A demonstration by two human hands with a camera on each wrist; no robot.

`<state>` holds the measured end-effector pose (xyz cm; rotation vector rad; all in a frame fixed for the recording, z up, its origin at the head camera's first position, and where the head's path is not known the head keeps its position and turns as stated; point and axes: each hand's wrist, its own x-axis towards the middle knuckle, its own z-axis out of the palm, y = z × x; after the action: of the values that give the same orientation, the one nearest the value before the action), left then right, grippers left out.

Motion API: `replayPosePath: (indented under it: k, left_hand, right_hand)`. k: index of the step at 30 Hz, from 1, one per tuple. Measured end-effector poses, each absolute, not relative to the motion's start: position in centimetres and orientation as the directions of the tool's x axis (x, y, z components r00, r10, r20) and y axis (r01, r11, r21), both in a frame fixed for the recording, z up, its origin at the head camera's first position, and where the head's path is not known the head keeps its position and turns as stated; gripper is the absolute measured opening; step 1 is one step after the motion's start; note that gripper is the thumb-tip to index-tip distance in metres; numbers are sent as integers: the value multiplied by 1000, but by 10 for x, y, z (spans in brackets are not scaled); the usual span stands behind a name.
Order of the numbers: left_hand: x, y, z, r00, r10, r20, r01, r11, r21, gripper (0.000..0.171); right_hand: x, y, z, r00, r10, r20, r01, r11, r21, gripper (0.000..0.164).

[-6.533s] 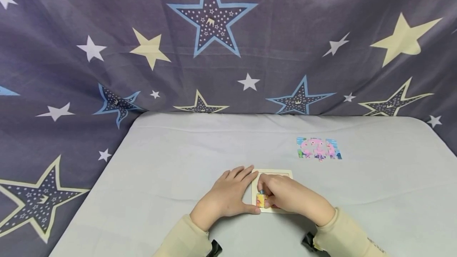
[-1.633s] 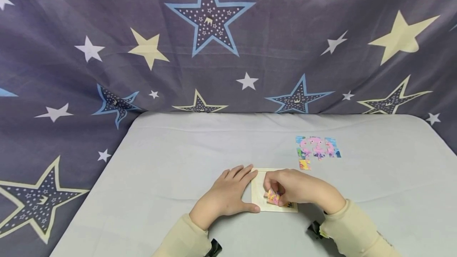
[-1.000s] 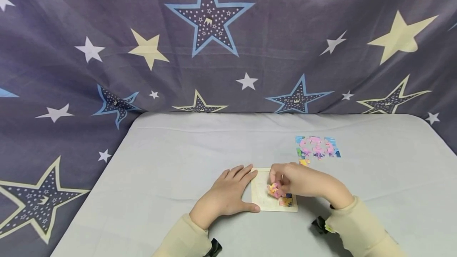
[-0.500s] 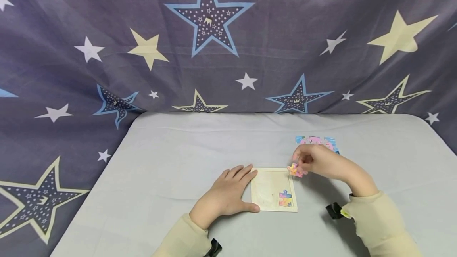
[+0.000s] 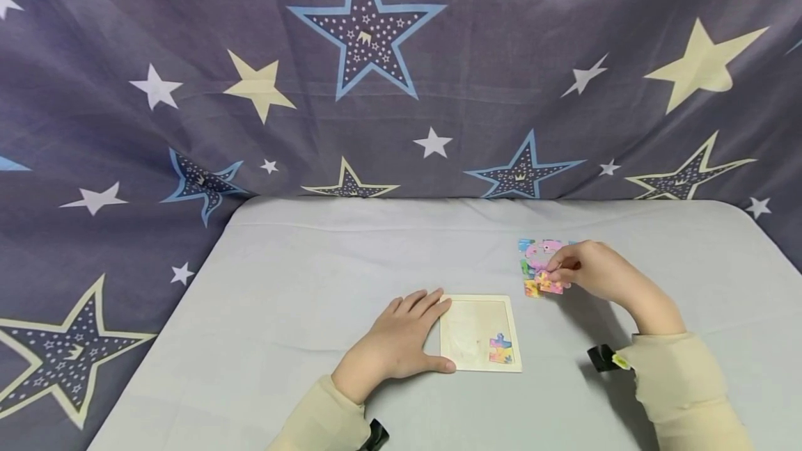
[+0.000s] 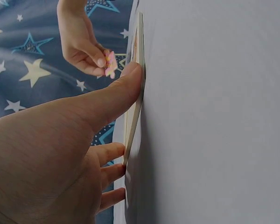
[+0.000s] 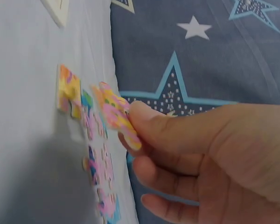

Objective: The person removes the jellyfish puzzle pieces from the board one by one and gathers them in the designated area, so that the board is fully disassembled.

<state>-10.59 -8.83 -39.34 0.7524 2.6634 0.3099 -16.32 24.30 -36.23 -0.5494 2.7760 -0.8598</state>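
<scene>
My right hand pinches a pink and yellow jigsaw puzzle piece between thumb and fingers. It hovers close over the partly assembled puzzle, right of a yellow corner piece at the puzzle's lower left. The hand hides the puzzle's right part in the head view. My left hand lies with fingers spread along the left edge of a pale wooden puzzle tray, thumb on its near corner. One piece with blue, pink and yellow lies in the tray's lower right.
A light grey cloth covers the table. Behind it hangs a dark curtain printed with stars. The assembled puzzle lies beyond the tray, to its right.
The yellow corner piece has come to the puzzle's lower left. My right hand has since lifted the pink and yellow piece from the tray and carried it right to the puzzle. The left hand stays.
</scene>
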Motion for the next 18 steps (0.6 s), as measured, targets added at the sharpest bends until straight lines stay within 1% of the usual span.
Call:
replayPosePath:
  k: [7,11,15,18]
  left_hand:
    - [-106,-89,-394,-796,537,-280,458,836,301,95]
    - [-106,-89,-394,-796,536,-280,457,837,302,95]
    - [-106,-89,-394,-795,538,-278,460,835,301,95]
    - [-106,-89,-395,-794,541,-277,462,833,304,95]
  right_hand:
    - [-167,254,-367,-923,-379,-71,-279,783,-555,3]
    - [-169,254,-371,-921,-372,-118,-245,787,-567,1]
    - [-169,254,-376,-922,-346,-174,-200,811,-550,4]
    - [-169,254,-379,-926,-327,-190,-185,829,-528,5]
